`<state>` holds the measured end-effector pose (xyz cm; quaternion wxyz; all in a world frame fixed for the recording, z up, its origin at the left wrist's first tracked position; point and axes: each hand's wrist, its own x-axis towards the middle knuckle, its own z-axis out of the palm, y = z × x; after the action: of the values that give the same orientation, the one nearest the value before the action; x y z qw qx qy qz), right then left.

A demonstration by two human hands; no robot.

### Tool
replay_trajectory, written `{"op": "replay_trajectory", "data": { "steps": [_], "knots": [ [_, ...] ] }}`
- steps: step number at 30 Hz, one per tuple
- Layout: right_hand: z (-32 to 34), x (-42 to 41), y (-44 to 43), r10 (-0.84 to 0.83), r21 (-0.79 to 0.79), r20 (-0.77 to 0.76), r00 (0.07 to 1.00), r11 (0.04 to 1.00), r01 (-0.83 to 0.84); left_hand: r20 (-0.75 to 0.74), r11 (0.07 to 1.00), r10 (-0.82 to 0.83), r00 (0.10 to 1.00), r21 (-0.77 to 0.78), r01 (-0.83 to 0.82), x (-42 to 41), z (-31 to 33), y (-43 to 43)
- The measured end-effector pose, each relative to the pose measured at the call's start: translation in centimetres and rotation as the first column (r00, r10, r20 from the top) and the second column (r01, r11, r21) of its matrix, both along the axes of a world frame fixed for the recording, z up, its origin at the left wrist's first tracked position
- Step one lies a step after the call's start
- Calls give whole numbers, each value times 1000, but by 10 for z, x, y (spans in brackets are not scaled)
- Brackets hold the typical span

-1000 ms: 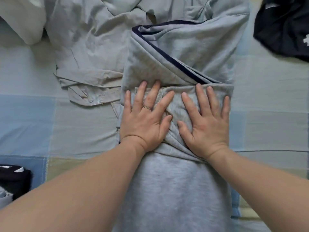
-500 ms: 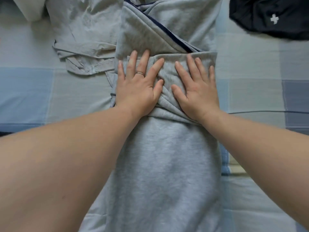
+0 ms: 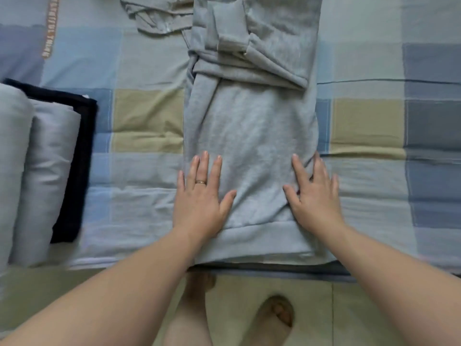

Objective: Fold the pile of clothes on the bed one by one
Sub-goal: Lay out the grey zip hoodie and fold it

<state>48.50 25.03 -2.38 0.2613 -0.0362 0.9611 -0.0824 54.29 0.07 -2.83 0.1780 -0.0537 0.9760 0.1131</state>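
Both my hands lie flat and open, fingers straight, pressing on the near end of a grey sweatshirt. It is folded into one long narrow strip running straight away from me. The knit is soft and fleecy, with a faintly mottled surface.

My left hand sits on the strip's left edge with its fingers slightly spread. A thin gold-coloured ring shows on one finger. My right hand covers the right edge: thumb and forefinger are on the sweatshirt, and the other fingers reach over onto the bedcover. A small crease bunches beside that thumb.

Just behind my wrists the thick hem forms a straight band at the edge of the bed. Beyond my fingertips the sleeves cross the strip in thick, rounded folds.

Further off, past my left hand, a thinner pale shirt lies crumpled and creased. The bedcover is a quilted patchwork of blue, beige and grey rectangles, lightly wrinkled.

Well to the left of my left hand are smooth, pale folded pieces with rounded edges, lying against a flat dark garment.

Below my forearms are the pale tiled floor and one foot.
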Motion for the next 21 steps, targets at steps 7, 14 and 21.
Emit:
{"op": "replay_trajectory", "data": {
  "steps": [7,14,21],
  "knots": [
    [15,72,6,-235,-191,-64,970,957,220,-65,981,184,981,77,-179,79,9,25],
    [20,67,-2,-617,-300,206,760,699,649,103,699,663,742,269,-662,85,21,28],
    [40,72,3,-684,-353,575,448,286,891,522,111,764,380,474,-873,83,37,22]
  ]
}}
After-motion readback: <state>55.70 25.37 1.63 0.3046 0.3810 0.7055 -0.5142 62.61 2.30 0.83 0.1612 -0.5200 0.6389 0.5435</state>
